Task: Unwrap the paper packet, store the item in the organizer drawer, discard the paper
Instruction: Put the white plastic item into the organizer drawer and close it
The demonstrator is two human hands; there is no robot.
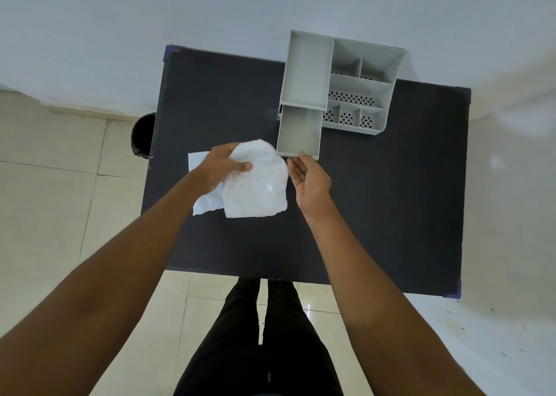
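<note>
Dark counter (376, 215), person standing at its near edge. Grey organizer (358, 85) sits at the far edge, toward the right corner; its drawer (299, 132) is pulled out toward the person, inside looks bare. Crumpled white paper (255, 185) lies mid-counter, just near-left of the drawer front. Left hand (221, 165) closed on the paper's upper fold, lifting it. Right hand (310, 179) open, palm turned left, fingertips at the drawer's front lip. Item not visible. Black bin (143, 135) on the floor beside the counter's left edge.
</note>
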